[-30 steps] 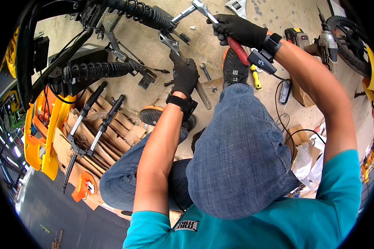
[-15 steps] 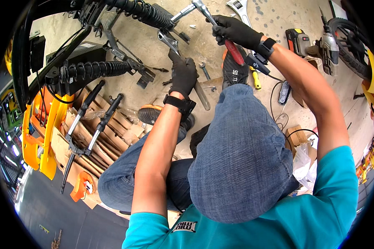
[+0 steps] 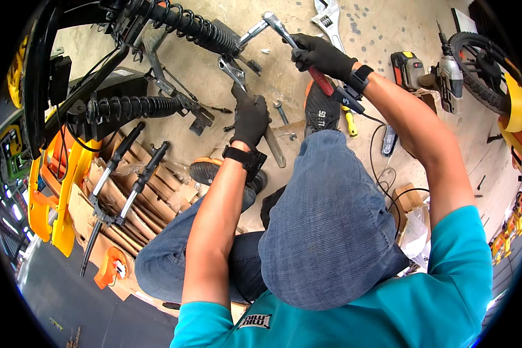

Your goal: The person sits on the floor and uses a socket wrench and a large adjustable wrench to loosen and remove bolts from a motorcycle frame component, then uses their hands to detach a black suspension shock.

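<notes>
My gloved left hand (image 3: 251,119) is closed round the shaft of an adjustable wrench (image 3: 232,71). The wrench's jaws sit at the lower end of a black coil-spring shock absorber (image 3: 200,32); whether they grip a nut there I cannot tell. In my gloved right hand (image 3: 322,56) is a ratchet wrench (image 3: 279,27) with a red handle. From its head a silver socket (image 3: 252,32) reaches to the same end of the shock absorber, on the far side of the adjustable wrench. Below that, a second shock absorber (image 3: 136,108) is attached to the black frame (image 3: 33,87).
On the floor lie a larger adjustable wrench (image 3: 329,23), a small spanner (image 3: 281,110) and a yellow screwdriver (image 3: 351,122). A battery pack (image 3: 408,70), a power tool (image 3: 448,81) and a wheel (image 3: 475,72) are at right. Cardboard (image 3: 151,203) and fork tubes (image 3: 134,190) lie at left.
The whole view has shifted slightly, so the scene sits lower and a little further left. Both hands keep their grips, with no clear movement against the shock absorber.
</notes>
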A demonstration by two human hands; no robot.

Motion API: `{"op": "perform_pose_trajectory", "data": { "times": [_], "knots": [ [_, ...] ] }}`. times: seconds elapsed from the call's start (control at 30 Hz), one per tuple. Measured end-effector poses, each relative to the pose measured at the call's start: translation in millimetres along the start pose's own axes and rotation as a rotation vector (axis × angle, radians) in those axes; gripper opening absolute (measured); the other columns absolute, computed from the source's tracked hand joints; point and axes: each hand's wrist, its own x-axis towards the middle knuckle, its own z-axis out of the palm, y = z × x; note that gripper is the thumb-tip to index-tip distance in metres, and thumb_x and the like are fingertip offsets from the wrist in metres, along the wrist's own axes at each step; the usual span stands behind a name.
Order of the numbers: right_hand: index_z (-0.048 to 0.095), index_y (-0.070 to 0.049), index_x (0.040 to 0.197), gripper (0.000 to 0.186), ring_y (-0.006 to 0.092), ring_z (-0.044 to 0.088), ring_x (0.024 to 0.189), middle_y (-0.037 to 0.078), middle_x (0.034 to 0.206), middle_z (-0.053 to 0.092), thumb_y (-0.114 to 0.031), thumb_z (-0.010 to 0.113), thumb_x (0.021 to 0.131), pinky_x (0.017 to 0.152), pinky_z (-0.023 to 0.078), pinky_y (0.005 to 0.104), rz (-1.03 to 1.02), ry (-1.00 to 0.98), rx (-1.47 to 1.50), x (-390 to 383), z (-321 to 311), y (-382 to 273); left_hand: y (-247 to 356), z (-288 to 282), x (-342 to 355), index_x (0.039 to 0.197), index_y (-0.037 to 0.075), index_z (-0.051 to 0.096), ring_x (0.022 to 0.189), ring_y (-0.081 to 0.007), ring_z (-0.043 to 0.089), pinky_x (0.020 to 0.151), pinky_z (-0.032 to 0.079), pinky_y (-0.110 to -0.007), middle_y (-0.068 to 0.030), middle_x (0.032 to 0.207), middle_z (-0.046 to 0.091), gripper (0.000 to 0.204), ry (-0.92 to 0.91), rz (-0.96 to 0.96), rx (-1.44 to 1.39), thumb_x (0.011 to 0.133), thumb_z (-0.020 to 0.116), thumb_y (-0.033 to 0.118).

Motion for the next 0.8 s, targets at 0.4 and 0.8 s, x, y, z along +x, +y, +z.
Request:
{"op": "perform_pose_trajectory", "data": {
  "times": [0.4,0.8],
  "knots": [
    [0.054,-0.001,0.109,0.020,0.0097,0.054,0.065,0.003,0.077,0.057,-0.012,0.053,0.093,0.062,0.049,0.0270,0.057,0.076,0.044,-6.9,6.3,-12.3,-5.0,-6.9,5.7,0.124,0.005,0.024,0.059,-0.0197,0.057,0.051,0.052,-0.035,-0.0130,0.079,0.053,0.047,-0.019,0.017,0.017,0.086,0.051,0.008],
    [0.054,0.000,0.108,0.020,0.0095,0.057,0.069,0.002,0.078,0.057,-0.013,0.055,0.092,0.069,0.053,0.0273,0.049,-0.007,-0.003,-17.8,5.9,-33.8,-8.9,-6.8,4.5,0.128,0.004,0.022,0.052,-0.0294,0.061,0.048,0.050,-0.042,-0.0192,0.065,0.058,0.050,0.010,0.089,0.025,0.085,0.047,0.009]
  ]
}}
